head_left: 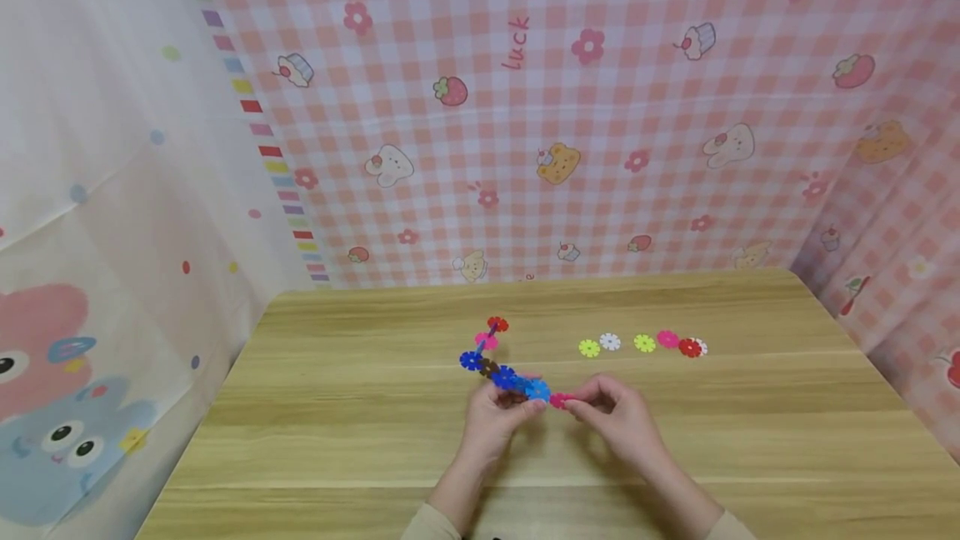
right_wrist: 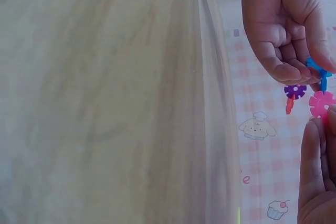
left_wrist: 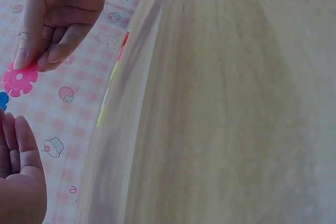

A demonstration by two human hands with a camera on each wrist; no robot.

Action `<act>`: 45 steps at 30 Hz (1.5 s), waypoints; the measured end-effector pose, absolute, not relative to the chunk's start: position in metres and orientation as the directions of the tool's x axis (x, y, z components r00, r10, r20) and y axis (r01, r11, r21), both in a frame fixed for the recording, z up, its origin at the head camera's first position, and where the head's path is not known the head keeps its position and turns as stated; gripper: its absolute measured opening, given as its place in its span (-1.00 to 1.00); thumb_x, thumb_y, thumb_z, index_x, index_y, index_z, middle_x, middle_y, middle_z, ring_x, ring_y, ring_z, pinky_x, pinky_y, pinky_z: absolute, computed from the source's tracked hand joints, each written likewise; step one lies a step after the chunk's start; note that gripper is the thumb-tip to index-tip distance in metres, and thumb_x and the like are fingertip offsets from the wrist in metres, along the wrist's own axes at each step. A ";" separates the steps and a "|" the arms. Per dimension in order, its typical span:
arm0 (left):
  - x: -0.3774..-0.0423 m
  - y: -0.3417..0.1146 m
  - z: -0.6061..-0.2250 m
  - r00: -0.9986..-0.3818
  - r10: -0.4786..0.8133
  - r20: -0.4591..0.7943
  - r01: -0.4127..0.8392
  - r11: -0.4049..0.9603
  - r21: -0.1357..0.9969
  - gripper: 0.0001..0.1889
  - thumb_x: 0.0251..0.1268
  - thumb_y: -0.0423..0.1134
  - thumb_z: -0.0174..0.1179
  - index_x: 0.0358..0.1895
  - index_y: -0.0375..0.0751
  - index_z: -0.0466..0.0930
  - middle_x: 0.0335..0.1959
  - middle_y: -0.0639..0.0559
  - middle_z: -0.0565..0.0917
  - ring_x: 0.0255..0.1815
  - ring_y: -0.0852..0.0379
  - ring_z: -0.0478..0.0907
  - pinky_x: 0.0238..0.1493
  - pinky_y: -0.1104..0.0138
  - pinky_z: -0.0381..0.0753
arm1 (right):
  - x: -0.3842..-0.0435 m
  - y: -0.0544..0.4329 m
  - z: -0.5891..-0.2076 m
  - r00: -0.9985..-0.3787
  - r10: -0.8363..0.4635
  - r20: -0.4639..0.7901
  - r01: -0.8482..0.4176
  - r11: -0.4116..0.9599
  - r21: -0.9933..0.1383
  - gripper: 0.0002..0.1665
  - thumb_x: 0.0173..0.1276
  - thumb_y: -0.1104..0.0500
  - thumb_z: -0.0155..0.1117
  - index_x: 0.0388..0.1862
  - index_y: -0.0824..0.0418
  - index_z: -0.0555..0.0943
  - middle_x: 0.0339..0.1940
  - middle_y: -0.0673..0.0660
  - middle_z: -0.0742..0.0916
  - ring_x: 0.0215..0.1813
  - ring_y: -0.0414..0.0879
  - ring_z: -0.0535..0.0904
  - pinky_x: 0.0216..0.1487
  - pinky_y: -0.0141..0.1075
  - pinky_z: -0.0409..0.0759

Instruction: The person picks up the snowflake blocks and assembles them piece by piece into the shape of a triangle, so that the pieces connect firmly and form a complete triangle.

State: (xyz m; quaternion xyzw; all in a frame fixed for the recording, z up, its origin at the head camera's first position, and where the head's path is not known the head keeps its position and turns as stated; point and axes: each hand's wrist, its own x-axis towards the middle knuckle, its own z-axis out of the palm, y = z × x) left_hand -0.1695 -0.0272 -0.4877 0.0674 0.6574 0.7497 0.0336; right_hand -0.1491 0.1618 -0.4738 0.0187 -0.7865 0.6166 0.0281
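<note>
My left hand (head_left: 491,423) pinches a chain of notched plastic snowflake discs near its light blue end disc (head_left: 537,391). From there the chain runs up and left through a blue disc (head_left: 504,377), a brown disc (head_left: 489,368) and another blue disc (head_left: 471,361). It then bends back toward a red disc (head_left: 497,324) at its far end. Between thumb and fingers, my right hand (head_left: 626,423) holds a single pink disc (head_left: 559,401). In the right wrist view this pink disc (right_wrist: 317,101) is right at the edge of the light blue disc (right_wrist: 314,65).
Loose discs lie in a row at the back right of the wooden table (head_left: 337,407): yellow-green (head_left: 589,348), white (head_left: 610,342), another yellow-green (head_left: 644,343), pink (head_left: 667,339), and a red one (head_left: 690,347) overlapping a white one. A checked pink curtain (head_left: 487,140) hangs behind the table.
</note>
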 end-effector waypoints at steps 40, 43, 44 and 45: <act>-0.167 -0.026 -0.486 -0.984 0.168 0.064 0.040 -0.141 0.989 -0.64 0.05 -0.48 0.43 -0.03 -0.48 0.64 -0.25 -0.09 0.74 -0.27 0.18 0.63 -0.14 0.39 0.64 | -0.150 0.157 -0.475 -0.994 -0.090 0.061 -0.075 0.160 -0.984 -0.83 0.26 0.35 0.41 -0.22 0.39 0.61 -0.29 0.20 0.72 -0.27 -0.07 0.67 -0.18 -0.32 0.68; -0.166 -0.027 -0.485 -0.983 0.170 0.069 0.048 -0.125 0.991 -0.64 0.06 -0.48 0.43 -0.03 -0.46 0.64 -0.24 -0.09 0.74 -0.26 0.17 0.62 -0.13 0.39 0.62 | -0.150 0.160 -0.476 -0.988 -0.137 0.070 -0.092 0.165 -0.982 -0.77 0.30 0.28 0.40 -0.15 0.39 0.62 -0.26 0.21 0.73 -0.24 -0.03 0.67 -0.17 -0.32 0.68; -0.166 -0.027 -0.485 -0.983 0.170 0.074 0.053 -0.123 0.991 -0.64 0.06 -0.48 0.43 -0.02 -0.46 0.64 -0.25 -0.09 0.73 -0.26 0.17 0.61 -0.14 0.39 0.61 | -0.151 0.161 -0.476 -0.986 -0.151 0.064 -0.089 0.163 -0.983 -0.75 0.31 0.25 0.39 -0.12 0.39 0.62 -0.25 0.21 0.73 -0.23 0.00 0.68 -0.16 -0.31 0.68; -0.166 -0.027 -0.485 -0.983 0.169 0.077 0.057 -0.119 0.991 -0.64 0.06 -0.48 0.43 -0.02 -0.46 0.64 -0.25 -0.08 0.73 -0.27 0.17 0.60 -0.15 0.39 0.60 | -0.151 0.162 -0.477 -0.984 -0.168 0.061 -0.088 0.158 -0.984 -0.73 0.34 0.23 0.37 -0.10 0.40 0.61 -0.24 0.23 0.73 -0.22 0.03 0.68 -0.16 -0.30 0.68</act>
